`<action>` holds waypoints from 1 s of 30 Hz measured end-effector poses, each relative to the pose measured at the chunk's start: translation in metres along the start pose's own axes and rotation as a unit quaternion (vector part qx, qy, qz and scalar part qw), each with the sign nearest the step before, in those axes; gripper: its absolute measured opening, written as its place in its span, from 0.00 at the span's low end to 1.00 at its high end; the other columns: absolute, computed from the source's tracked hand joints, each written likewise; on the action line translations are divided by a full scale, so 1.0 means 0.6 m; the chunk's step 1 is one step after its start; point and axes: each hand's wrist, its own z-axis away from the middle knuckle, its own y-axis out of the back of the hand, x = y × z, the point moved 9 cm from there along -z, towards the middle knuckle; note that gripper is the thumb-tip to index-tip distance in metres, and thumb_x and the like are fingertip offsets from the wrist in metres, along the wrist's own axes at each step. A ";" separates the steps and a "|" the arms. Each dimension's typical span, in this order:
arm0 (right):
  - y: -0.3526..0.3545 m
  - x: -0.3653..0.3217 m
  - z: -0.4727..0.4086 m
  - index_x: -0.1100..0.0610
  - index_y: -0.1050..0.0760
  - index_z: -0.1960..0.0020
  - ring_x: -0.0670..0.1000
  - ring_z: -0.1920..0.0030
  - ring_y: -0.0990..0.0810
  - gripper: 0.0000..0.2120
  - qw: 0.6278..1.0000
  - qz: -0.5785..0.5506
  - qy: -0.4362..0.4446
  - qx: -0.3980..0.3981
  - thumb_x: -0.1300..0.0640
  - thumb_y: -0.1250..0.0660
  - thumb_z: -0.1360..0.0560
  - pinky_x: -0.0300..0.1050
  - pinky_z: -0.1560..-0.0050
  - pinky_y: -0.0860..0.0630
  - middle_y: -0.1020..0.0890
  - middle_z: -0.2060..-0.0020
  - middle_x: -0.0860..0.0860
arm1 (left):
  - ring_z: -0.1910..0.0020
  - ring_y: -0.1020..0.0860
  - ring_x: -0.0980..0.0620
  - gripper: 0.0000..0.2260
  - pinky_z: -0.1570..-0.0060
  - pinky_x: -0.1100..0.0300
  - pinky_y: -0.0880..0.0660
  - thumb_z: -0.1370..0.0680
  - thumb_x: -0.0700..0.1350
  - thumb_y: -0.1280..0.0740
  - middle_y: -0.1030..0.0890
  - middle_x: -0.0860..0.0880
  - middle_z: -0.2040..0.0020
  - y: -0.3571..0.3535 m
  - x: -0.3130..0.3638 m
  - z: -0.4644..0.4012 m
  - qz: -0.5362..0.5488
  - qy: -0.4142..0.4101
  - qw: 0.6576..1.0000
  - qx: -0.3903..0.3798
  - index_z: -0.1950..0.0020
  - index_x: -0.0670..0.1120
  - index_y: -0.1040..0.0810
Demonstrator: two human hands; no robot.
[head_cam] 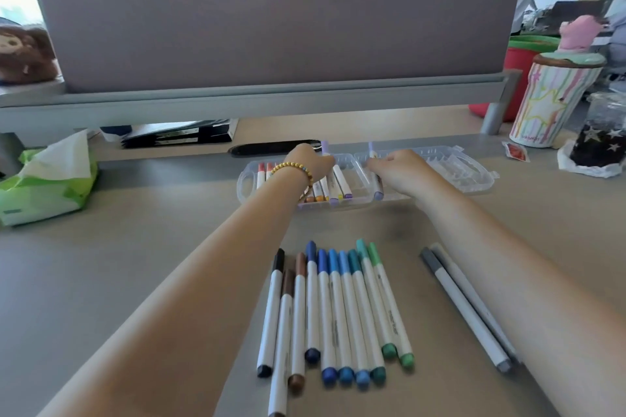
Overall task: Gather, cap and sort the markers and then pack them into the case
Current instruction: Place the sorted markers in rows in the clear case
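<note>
Lying nearest, capped markers (333, 315) in colour-ordered row on desk (135, 264), sorted, awaiting packing; two grey markers (469, 310) set apart right, likely own group; beyond, open clear case (474, 176), part-filled; left hand (310, 162) pinching lilac marker (326, 147), right hand (401, 169) closed on another (372, 159), seating both in slots.

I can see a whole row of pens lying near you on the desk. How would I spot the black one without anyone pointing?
Start at the clear plastic case at the far side of the desk, then come back to the row of white-barrelled markers nearest the camera. The black marker lies at the row's left end, beside two brown ones; it alone has black caps.
</note>
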 end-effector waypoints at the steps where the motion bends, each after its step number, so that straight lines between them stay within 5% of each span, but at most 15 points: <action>1: 0.004 0.002 -0.006 0.54 0.38 0.75 0.52 0.70 0.39 0.22 1.000 -0.005 -0.003 0.002 0.49 0.43 0.24 0.47 0.57 0.41 0.33 0.89 0.46 | 0.74 0.36 0.52 0.13 0.73 0.62 0.38 0.22 0.46 0.42 0.34 0.48 0.71 -0.006 0.007 -0.009 0.007 -0.001 1.000 0.002 0.65 0.42 0.34; 6: 0.013 0.005 -0.031 0.54 0.36 0.74 0.53 0.66 0.34 0.19 1.000 -0.024 -0.007 -0.004 0.51 0.44 0.25 0.48 0.53 0.39 0.29 0.86 0.45 | 0.73 0.32 0.53 0.11 0.71 0.62 0.34 0.23 0.45 0.42 0.25 0.47 0.67 -0.040 0.027 -0.051 0.006 0.001 1.000 -0.007 0.63 0.41 0.28; 11: 0.000 0.010 -0.055 0.54 0.36 0.69 0.55 0.59 0.32 0.17 0.999 -0.044 -0.007 -0.002 0.47 0.44 0.24 0.49 0.54 0.38 0.25 0.69 0.53 | 0.73 0.36 0.54 0.15 0.74 0.63 0.39 0.22 0.46 0.40 0.34 0.49 0.71 -0.050 0.027 -0.073 -0.065 -0.014 0.998 0.012 0.68 0.44 0.37; 16: -0.009 0.008 -0.054 0.54 0.40 0.70 0.55 0.59 0.35 0.19 0.999 -0.050 -0.012 -0.014 0.47 0.43 0.23 0.48 0.56 0.41 0.34 0.72 0.50 | 0.72 0.34 0.53 0.15 0.72 0.63 0.36 0.21 0.46 0.42 0.33 0.48 0.71 -0.059 0.042 -0.077 -0.187 -0.047 0.981 0.016 0.67 0.42 0.34; 19: -0.011 0.010 -0.053 0.54 0.38 0.69 0.55 0.58 0.34 0.19 0.999 -0.049 -0.011 -0.020 0.47 0.42 0.24 0.49 0.54 0.40 0.33 0.72 0.50 | 0.63 0.27 0.48 0.12 0.62 0.58 0.30 0.20 0.46 0.45 0.29 0.47 0.66 -0.064 0.044 -0.076 -0.220 -0.061 0.973 0.020 0.53 0.39 0.27; 22: -0.014 0.014 -0.050 0.53 0.38 0.70 0.54 0.60 0.33 0.19 0.998 -0.052 -0.011 -0.025 0.46 0.43 0.24 0.49 0.53 0.39 0.29 0.72 0.50 | 0.55 0.22 0.45 0.19 0.59 0.55 0.27 0.19 0.52 0.46 0.21 0.42 0.54 -0.057 0.041 -0.063 -0.255 -0.088 0.962 0.040 0.37 0.38 0.33; 30: -0.008 0.004 -0.047 0.54 0.38 0.69 0.53 0.62 0.34 0.18 0.998 -0.054 -0.008 -0.021 0.47 0.43 0.23 0.49 0.54 0.40 0.34 0.71 0.49 | 0.58 0.22 0.46 0.20 0.64 0.57 0.28 0.19 0.52 0.45 0.20 0.44 0.53 -0.051 0.037 -0.045 -0.241 -0.105 0.960 0.093 0.33 0.41 0.38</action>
